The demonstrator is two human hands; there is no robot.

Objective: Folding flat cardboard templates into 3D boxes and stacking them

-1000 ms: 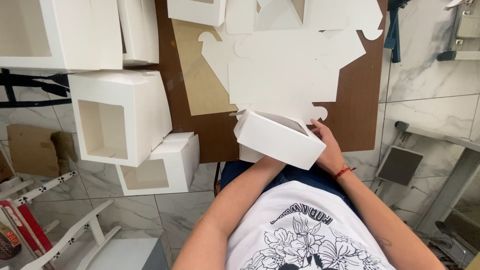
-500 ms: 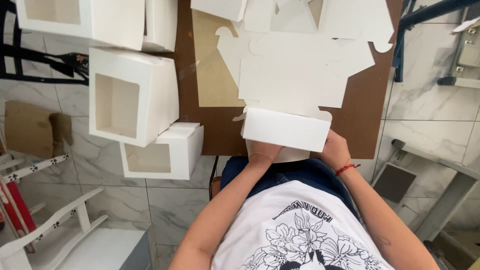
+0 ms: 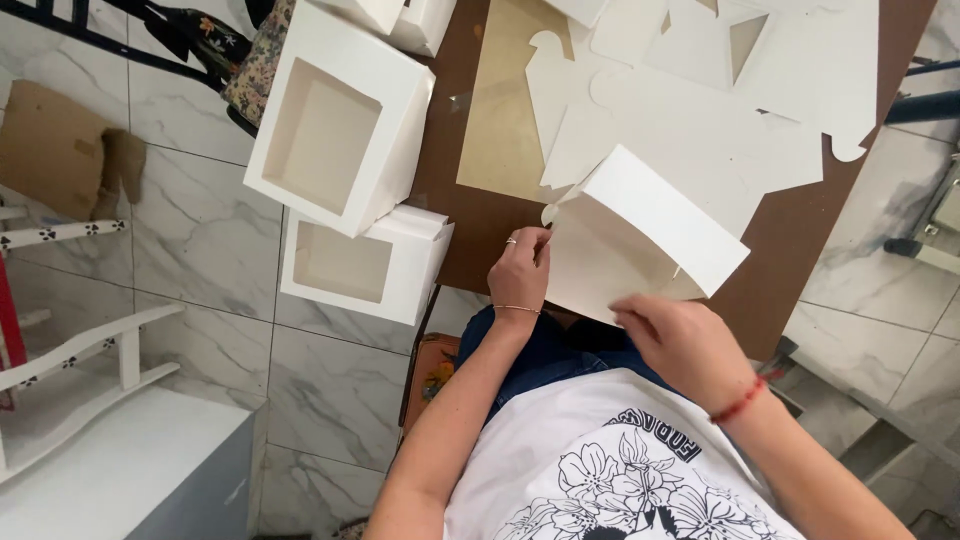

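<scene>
At table edge: both hands (left (image 3: pixel 520 272), right (image 3: pixel 683 345)) gripping white box (image 3: pixel 640 240), long axis tilted down-right.

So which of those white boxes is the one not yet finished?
The half-folded box between the left hand and right hand: its panels are still loose. The two window boxes at the table edge are fully formed.
</scene>
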